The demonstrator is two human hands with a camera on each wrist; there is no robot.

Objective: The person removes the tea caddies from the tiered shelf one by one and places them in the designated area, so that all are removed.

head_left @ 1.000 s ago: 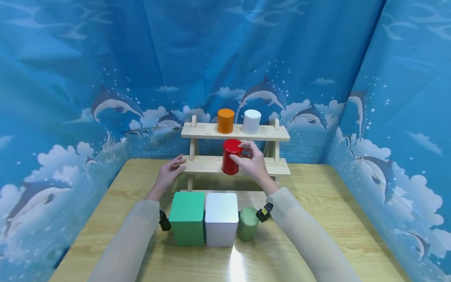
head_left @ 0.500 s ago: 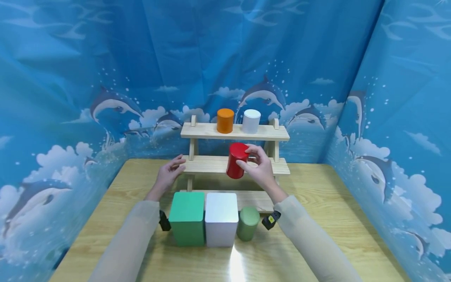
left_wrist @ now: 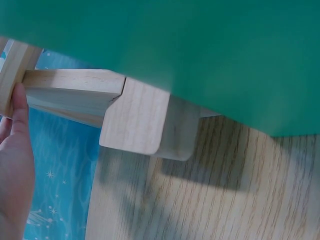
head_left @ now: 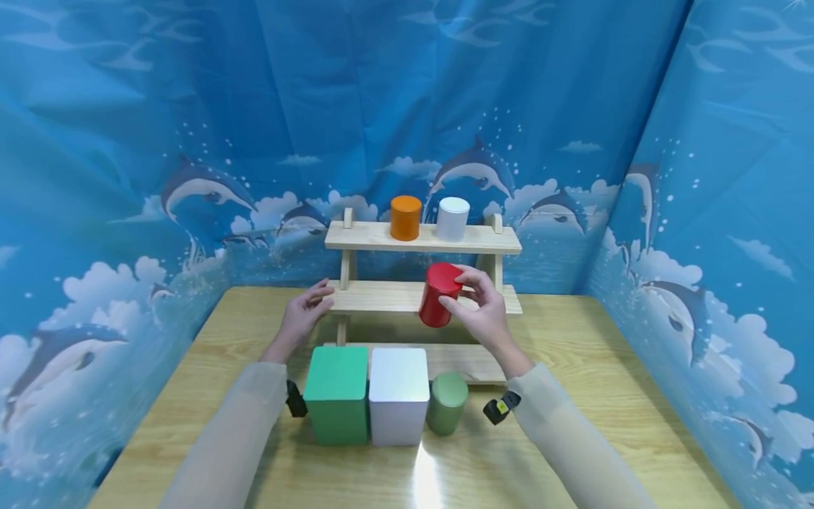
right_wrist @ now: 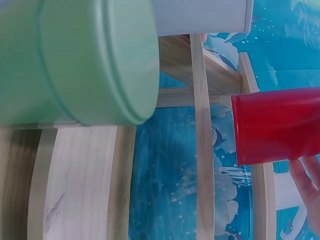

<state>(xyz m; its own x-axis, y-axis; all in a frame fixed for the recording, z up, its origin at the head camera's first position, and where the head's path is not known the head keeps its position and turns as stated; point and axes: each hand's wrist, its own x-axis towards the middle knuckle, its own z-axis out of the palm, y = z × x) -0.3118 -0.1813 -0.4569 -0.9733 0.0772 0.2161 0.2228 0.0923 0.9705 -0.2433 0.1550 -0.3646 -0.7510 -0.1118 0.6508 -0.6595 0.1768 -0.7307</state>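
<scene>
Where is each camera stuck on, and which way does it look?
Head: worn on the head, facing forward and down at the wooden shelf; the left hand, right hand and sleeves show.
Left wrist: worn on that wrist, facing past the green box towards the shelf; part of the left hand shows at the picture's left edge.
Right wrist: worn there, facing past the green cylinder towards the shelf; right-hand fingers touch the red cylinder.
Shared: head and right wrist both show the red cylinder.

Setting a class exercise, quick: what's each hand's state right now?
Left hand: open, touching the end of the middle shelf.
Right hand: holding the red cylinder.
</scene>
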